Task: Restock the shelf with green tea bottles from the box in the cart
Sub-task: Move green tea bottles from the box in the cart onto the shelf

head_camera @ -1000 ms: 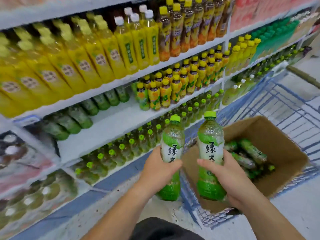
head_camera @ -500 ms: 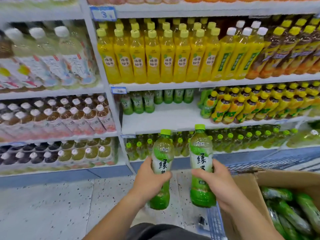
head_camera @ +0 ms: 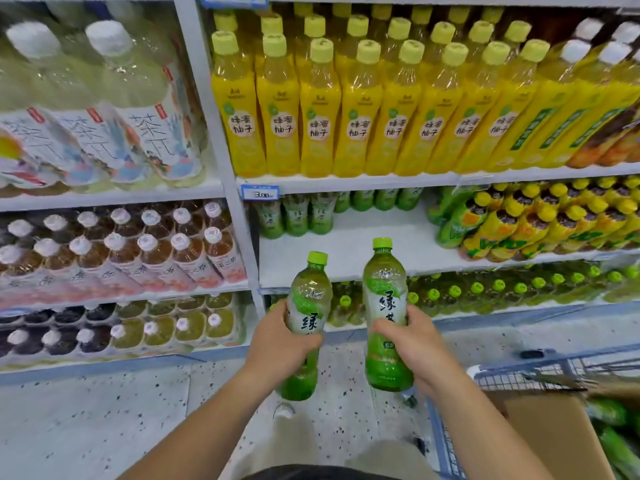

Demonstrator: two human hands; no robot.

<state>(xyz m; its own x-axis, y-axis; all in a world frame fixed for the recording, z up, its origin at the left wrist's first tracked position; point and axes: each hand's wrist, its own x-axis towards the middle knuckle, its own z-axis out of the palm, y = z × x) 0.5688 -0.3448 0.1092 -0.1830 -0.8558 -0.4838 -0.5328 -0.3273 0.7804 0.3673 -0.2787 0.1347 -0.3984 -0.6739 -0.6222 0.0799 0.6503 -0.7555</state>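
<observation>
Before the half-bare middle shelf [head_camera: 363, 251], the left hand [head_camera: 277, 344] and right hand [head_camera: 415, 341] are each gripping an upright green tea bottle [head_camera: 308, 299], the right-hand bottle [head_camera: 384, 296] likewise cap-up, ready for standing beside the back row [head_camera: 298, 216].

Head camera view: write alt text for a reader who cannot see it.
The left hand grips one green tea bottle and the right hand a second bottle, caps up, before a half-bare shelf with a few green bottles at its back. A cardboard box sits in a cart at lower right.

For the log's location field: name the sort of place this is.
A shop's drinks aisle, likely a supermarket: shelves packed with yellow-capped bottles, a price tag on a shelf edge, a wire cart.
</observation>
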